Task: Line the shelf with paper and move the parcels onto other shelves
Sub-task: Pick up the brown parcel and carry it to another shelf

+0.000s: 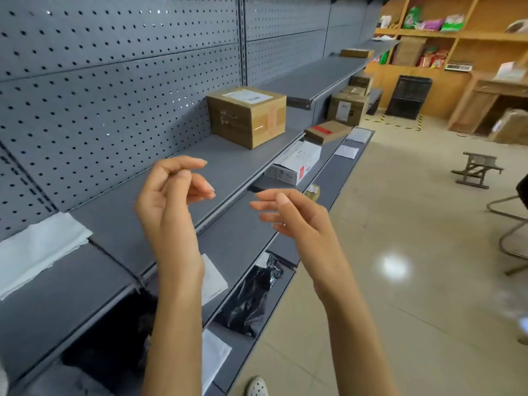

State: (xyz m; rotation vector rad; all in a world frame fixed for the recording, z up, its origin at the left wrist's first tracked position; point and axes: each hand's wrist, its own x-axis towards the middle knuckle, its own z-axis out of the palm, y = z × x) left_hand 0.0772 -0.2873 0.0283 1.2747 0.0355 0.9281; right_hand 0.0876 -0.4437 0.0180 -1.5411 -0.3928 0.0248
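A grey metal shelf (223, 167) runs along a pegboard wall. A brown cardboard parcel (247, 117) with a white label stands on it, to the right. White paper (40, 247) lies on the shelf section at the far left. My left hand (171, 201) and my right hand (294, 215) hover in front of the shelf edge, fingers loosely curled and apart, holding nothing. On the lower shelves lie a white box (295, 165), a black plastic bag parcel (251, 298) and a flat brown parcel (328, 131) with a red label.
More cardboard boxes (347, 108) stand further along the lower shelves. White sheets (347, 151) lie on the bottom shelf. A small wooden stool (477, 170) and a chair frame (511, 235) stand on the tiled floor to the right. Wooden shelving (463, 35) with goods fills the far wall.
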